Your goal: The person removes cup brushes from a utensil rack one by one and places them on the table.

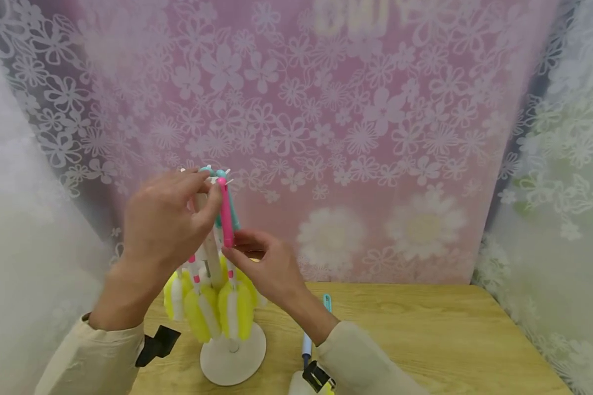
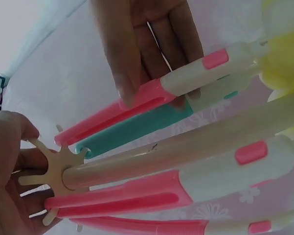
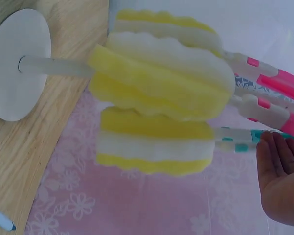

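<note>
A white stand with a round base (image 1: 247, 359) carries several sponge bottle brushes, their yellow-and-white heads (image 1: 239, 312) hanging down. My left hand (image 1: 170, 216) holds the top of the stand, its fingers around the spoked hook hub (image 2: 56, 171). Lower down, my right hand (image 1: 272, 266) pinches a pink-handled brush (image 1: 225, 214) near the bottom of its handle. In the left wrist view, the right thumb lies on that pink handle, and the fingers pass behind it beside a teal handle (image 2: 137, 129). Both handles have their upper ends at the hub.
A brush with a light blue handle (image 1: 307, 345) lies on the wooden table (image 1: 400, 329), partly hidden by the right forearm. A flowered curtain (image 1: 326, 137) hangs behind the table, and pale curtains stand at both sides.
</note>
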`<state>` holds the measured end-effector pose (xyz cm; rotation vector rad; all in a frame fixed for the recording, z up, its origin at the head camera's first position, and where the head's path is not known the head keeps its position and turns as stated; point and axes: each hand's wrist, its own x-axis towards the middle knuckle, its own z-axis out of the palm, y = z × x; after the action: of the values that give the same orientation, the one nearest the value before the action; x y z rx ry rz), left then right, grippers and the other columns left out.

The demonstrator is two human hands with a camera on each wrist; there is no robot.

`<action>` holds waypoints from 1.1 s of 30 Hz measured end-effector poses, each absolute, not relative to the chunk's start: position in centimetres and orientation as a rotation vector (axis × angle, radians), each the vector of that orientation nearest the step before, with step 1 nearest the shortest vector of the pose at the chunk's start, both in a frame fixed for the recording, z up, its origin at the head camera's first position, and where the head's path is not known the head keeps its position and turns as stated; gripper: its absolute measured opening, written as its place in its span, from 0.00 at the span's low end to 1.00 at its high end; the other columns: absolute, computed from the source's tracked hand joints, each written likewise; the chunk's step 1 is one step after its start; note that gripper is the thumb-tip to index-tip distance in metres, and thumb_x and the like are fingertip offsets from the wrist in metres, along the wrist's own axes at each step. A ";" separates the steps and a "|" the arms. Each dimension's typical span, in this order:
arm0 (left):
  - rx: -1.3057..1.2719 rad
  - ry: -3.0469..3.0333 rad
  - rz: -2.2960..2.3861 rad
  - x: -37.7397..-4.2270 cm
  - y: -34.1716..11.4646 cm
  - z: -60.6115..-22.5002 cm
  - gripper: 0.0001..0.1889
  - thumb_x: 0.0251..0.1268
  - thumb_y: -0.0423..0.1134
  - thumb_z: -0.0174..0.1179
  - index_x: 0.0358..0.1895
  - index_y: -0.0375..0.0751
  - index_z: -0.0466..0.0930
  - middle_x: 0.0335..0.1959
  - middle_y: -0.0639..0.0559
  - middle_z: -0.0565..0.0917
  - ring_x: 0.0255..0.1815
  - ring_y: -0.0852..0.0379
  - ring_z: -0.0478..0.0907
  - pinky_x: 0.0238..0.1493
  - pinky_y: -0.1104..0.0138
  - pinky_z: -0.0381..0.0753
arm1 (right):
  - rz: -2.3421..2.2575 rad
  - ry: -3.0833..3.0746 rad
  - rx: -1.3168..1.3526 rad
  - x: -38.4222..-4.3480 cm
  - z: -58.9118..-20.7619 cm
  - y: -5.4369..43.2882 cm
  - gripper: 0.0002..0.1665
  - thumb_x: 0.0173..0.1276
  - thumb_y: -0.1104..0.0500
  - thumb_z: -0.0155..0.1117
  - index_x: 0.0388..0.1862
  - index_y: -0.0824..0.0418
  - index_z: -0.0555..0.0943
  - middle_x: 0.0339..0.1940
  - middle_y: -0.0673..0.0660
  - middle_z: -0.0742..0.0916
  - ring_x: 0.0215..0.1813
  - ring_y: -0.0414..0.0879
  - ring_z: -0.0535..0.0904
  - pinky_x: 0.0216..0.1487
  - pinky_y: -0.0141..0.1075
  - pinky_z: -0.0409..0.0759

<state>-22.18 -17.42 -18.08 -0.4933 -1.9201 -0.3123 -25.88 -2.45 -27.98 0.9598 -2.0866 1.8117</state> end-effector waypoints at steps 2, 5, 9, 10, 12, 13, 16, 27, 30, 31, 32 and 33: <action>-0.444 -1.894 -0.280 -22.0 -17.0 -18.2 0.13 0.63 0.42 0.55 0.28 0.39 0.84 0.26 0.48 0.85 0.22 0.48 0.75 0.25 0.58 0.72 | 1.819 -2.081 0.961 -25.9 -28.2 -2.9 0.19 0.63 0.52 0.67 0.52 0.58 0.82 0.43 0.49 0.86 0.44 0.39 0.82 0.48 0.33 0.78; -0.357 -1.856 -0.212 -21.9 -16.2 -18.6 0.13 0.63 0.41 0.54 0.23 0.39 0.80 0.24 0.46 0.84 0.23 0.44 0.77 0.25 0.57 0.72 | 1.818 -2.095 0.917 -25.9 -28.5 -3.3 0.20 0.63 0.51 0.67 0.52 0.57 0.82 0.42 0.47 0.86 0.44 0.38 0.82 0.47 0.32 0.78; -0.287 -1.832 -0.146 -22.0 -15.4 -19.0 0.13 0.63 0.40 0.54 0.22 0.37 0.78 0.23 0.45 0.83 0.28 0.43 0.79 0.28 0.56 0.74 | 1.810 -2.107 0.856 -25.7 -28.7 -3.3 0.21 0.62 0.50 0.67 0.52 0.58 0.82 0.40 0.45 0.86 0.43 0.38 0.81 0.45 0.33 0.79; -0.281 -1.829 -0.137 -22.0 -15.3 -19.0 0.13 0.63 0.40 0.54 0.23 0.37 0.78 0.25 0.45 0.84 0.29 0.43 0.80 0.28 0.56 0.74 | 1.808 -2.109 0.848 -25.7 -28.7 -3.2 0.21 0.62 0.49 0.67 0.52 0.57 0.82 0.40 0.44 0.86 0.43 0.38 0.81 0.45 0.33 0.79; -0.275 -1.822 -0.137 -22.0 -15.3 -19.0 0.14 0.63 0.40 0.54 0.24 0.35 0.80 0.29 0.44 0.85 0.30 0.42 0.80 0.29 0.56 0.76 | 1.799 -2.108 0.839 -25.7 -28.6 -3.2 0.21 0.62 0.48 0.68 0.51 0.57 0.83 0.39 0.44 0.86 0.42 0.38 0.82 0.45 0.32 0.79; -0.274 -1.820 -0.135 -22.0 -15.4 -19.0 0.14 0.63 0.41 0.54 0.25 0.35 0.81 0.30 0.44 0.85 0.29 0.42 0.80 0.29 0.56 0.76 | 1.800 -2.106 0.833 -25.7 -28.6 -3.1 0.21 0.61 0.48 0.68 0.50 0.56 0.84 0.39 0.44 0.87 0.42 0.38 0.82 0.44 0.32 0.79; -0.271 -1.832 -0.115 -21.9 -15.6 -18.9 0.15 0.63 0.41 0.54 0.25 0.34 0.81 0.31 0.43 0.85 0.25 0.42 0.78 0.26 0.57 0.75 | 1.828 -2.084 0.824 -25.7 -28.4 -3.0 0.20 0.60 0.48 0.69 0.49 0.56 0.84 0.38 0.45 0.87 0.40 0.38 0.82 0.42 0.32 0.80; -0.279 -1.805 -0.105 -21.8 -16.1 -19.1 0.16 0.62 0.40 0.49 0.23 0.35 0.80 0.23 0.45 0.83 0.17 0.44 0.74 0.16 0.59 0.68 | 1.944 -1.877 0.844 -25.5 -27.4 0.6 0.13 0.62 0.55 0.69 0.43 0.60 0.85 0.35 0.52 0.87 0.38 0.47 0.82 0.41 0.40 0.80; -0.274 -1.779 -0.117 -22.0 -16.3 -19.2 0.16 0.62 0.40 0.48 0.21 0.37 0.79 0.21 0.46 0.82 0.14 0.46 0.70 0.14 0.60 0.63 | 1.948 -1.845 0.782 -25.7 -27.3 2.6 0.13 0.61 0.55 0.69 0.42 0.60 0.85 0.35 0.54 0.87 0.38 0.49 0.82 0.42 0.40 0.80; -0.271 -1.775 -0.121 -22.1 -16.4 -19.2 0.16 0.62 0.41 0.48 0.21 0.37 0.79 0.20 0.46 0.82 0.13 0.46 0.69 0.13 0.60 0.62 | 1.955 -1.834 0.754 -25.8 -27.4 3.3 0.13 0.61 0.55 0.69 0.42 0.61 0.85 0.35 0.55 0.87 0.38 0.50 0.82 0.44 0.40 0.80; -0.265 -1.767 -0.132 -22.1 -16.5 -19.2 0.16 0.62 0.41 0.48 0.20 0.38 0.78 0.19 0.46 0.81 0.12 0.47 0.67 0.13 0.60 0.59 | 1.961 -1.828 0.724 -26.0 -27.5 3.9 0.14 0.60 0.55 0.69 0.42 0.61 0.85 0.36 0.56 0.87 0.38 0.50 0.82 0.45 0.40 0.80; -0.259 -1.760 -0.141 -22.2 -16.6 -19.2 0.16 0.61 0.41 0.48 0.19 0.39 0.77 0.17 0.47 0.79 0.12 0.47 0.65 0.12 0.61 0.57 | 1.962 -1.824 0.698 -26.1 -27.6 4.6 0.14 0.60 0.55 0.70 0.42 0.62 0.84 0.36 0.57 0.87 0.39 0.51 0.82 0.45 0.40 0.81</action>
<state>-22.17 -16.58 -19.20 -0.2594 -1.7601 -0.1415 -26.13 4.61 -27.63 0.6981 -1.8237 1.9617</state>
